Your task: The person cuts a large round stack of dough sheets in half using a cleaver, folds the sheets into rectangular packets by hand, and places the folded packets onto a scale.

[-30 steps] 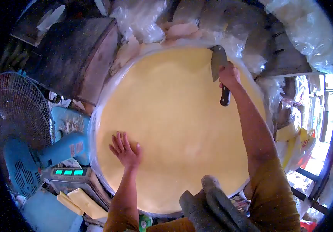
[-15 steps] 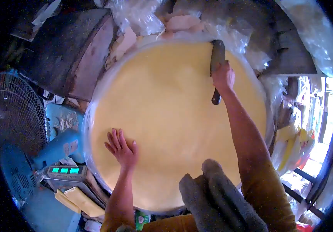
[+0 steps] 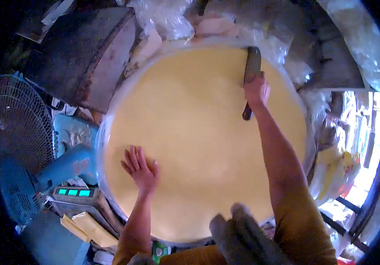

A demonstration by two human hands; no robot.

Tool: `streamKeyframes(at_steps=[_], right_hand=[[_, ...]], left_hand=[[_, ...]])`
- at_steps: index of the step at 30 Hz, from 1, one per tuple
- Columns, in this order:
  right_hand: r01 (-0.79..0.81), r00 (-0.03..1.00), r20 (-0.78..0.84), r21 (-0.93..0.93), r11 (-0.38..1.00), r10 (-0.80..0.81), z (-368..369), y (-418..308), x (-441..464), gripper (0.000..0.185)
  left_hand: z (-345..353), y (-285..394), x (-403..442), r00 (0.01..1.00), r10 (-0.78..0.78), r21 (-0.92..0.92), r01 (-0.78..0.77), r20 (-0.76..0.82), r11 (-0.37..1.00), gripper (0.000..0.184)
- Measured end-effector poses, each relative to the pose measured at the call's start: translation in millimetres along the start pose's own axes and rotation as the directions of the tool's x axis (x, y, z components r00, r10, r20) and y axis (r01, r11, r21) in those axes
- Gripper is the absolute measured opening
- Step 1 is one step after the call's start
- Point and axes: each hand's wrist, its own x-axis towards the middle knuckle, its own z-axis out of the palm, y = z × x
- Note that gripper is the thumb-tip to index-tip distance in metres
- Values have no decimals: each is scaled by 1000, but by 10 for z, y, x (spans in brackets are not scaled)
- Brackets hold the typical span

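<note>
Against a second ago, the broad-bladed steel knife with a dark handle [image 3: 252, 66] now tips toward one o'clock rather than eleven, its blade showing narrower. The right hand [image 3: 257, 90], arm outstretched, closes around it between one and two o'clock on the smooth, round yellow slab [image 3: 203, 132] before the person. The left hand [image 3: 144, 173] stays palm-down at eight o'clock, fingers spread.

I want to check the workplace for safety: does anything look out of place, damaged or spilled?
I see no spill or damage on the yellow slab. Beyond its far edge, the clear plastic looks untidy, crumpled in loose folds.
</note>
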Motion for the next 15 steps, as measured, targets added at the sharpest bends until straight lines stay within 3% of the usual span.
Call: streamKeyframes(at_steps=[2, 6, 8, 11, 15], right_hand=[[-49, 996, 76, 69, 996, 44, -88, 227, 74, 25], [71, 989, 132, -23, 997, -68, -190, 334, -9, 25], [68, 992, 110, 25, 997, -70, -233, 234, -116, 26], [-64, 998, 12, 29, 998, 63, 22, 264, -17, 26], [-30, 1000, -4, 64, 997, 30, -31, 173, -39, 24]], left_hand=[[31, -12, -117, 1000, 18, -19, -18, 7, 1000, 65], [-39, 3, -138, 999, 27, -29, -27, 16, 999, 64], [3, 1, -96, 999, 32, -33, -31, 13, 999, 65], [17, 24, -99, 999, 16, -12, -15, 41, 1000, 65], [-33, 24, -102, 999, 7, -36, -6, 42, 999, 65]])
